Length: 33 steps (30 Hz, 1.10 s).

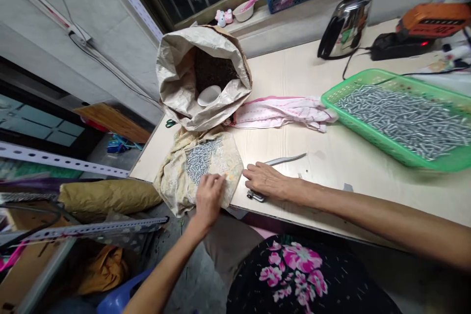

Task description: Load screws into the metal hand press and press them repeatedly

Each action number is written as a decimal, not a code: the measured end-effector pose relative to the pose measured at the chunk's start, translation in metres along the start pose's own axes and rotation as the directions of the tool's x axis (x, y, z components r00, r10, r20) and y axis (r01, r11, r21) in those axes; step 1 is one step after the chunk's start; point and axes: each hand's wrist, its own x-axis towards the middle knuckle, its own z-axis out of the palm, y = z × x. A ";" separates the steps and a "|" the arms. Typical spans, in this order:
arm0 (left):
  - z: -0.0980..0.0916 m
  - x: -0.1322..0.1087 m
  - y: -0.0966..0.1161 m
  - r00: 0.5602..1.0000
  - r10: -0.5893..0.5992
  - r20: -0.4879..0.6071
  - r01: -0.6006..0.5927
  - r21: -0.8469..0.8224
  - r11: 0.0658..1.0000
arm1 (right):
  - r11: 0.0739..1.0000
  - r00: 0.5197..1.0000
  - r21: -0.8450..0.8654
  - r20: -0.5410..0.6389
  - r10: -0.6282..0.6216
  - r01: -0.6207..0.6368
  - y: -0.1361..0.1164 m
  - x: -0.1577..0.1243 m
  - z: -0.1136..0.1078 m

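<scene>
My left hand (209, 197) rests on a pale patterned cloth (176, 181) that hangs over the table's near left corner, its fingers curled at the edge of a heap of small metal pins (200, 159) on the cloth. My right hand (265, 180) lies flat on the table beside the cloth, fingers stretched towards its edge. A small metal clip-like tool (255, 196) pokes out from under the right hand. Metal tweezers (285, 159) lie just beyond it.
An open paper sack (176, 78) of dark material with a white cup (209, 95) stands behind the cloth. A green tray (390, 144) full of metal pins sits at the right. A pink-white cloth (283, 110), kettle (346, 24) and charger (430, 22) lie further back.
</scene>
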 end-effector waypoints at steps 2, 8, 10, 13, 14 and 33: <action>0.001 0.005 -0.030 0.993 -0.035 0.114 0.023 0.106 0.994 | 1.000 1.000 -0.019 0.024 0.017 -0.016 -0.001 0.007 0.003; 0.008 0.013 -0.061 0.923 0.056 0.381 -0.100 0.098 0.990 | 0.910 0.916 0.312 -0.208 0.344 -0.272 0.005 -0.002 -0.037; 0.004 0.014 -0.061 0.926 0.044 0.375 -0.072 0.063 0.995 | 0.869 0.795 0.339 -0.376 0.477 -0.361 0.021 -0.033 -0.071; -0.006 0.018 -0.047 0.955 -0.039 0.294 0.076 -0.115 0.990 | 0.780 0.590 0.133 -0.580 0.562 -0.612 0.056 -0.096 -0.122; -0.008 0.020 -0.039 0.956 -0.089 0.279 0.152 -0.211 0.966 | 0.720 0.567 0.064 -0.569 0.595 -0.691 0.068 -0.117 -0.134; 0.025 0.055 0.025 0.643 -0.252 0.723 0.701 -0.423 0.575 | 0.908 0.908 0.128 -0.082 0.411 -0.399 -0.017 -0.087 0.010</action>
